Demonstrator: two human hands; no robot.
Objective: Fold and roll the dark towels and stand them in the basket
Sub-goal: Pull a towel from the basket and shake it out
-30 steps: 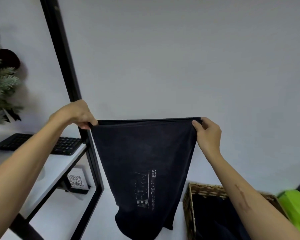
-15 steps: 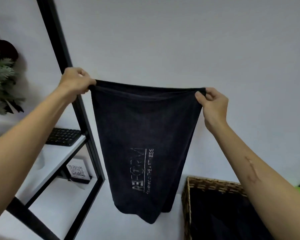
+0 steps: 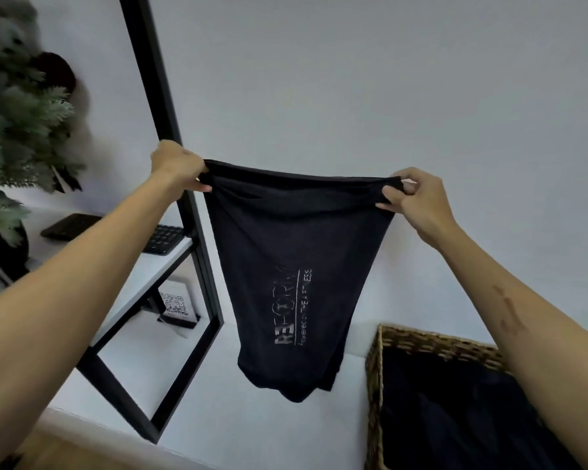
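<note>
Nearest, two bare forearms reach up and forward from the bottom corners of the head view, the right one marked with a dark streak along its inner side. Low on the right stands the woven basket, its braided rim and left wall showing, with dark cloth filling its inside; whether that cloth is folded, rolled or loose cannot be told. To the left of the basket lies a bare white surface, and a black metal frame rises from it at a slant, carrying a white shelf. On that shelf rests a black keyboard, and beneath the shelf leans a small card printed with a QR code. Higher up, between the two hands, the dark towel hangs in the air, clear of both the surface and the basket, its lower end tapering to a bunched tip above the white surface. Pale lettering runs sideways down its front. The left hand is pinched shut on the towel's upper left corner, just in front of the black frame, and the right hand is pinched shut on the upper right corner, thumb and fingertips gathering the hem. The top edge is doubled over and stretched nearly straight between them. Farthest back, a frosted green artificial tree fills the left edge against a plain pale wall.
</note>
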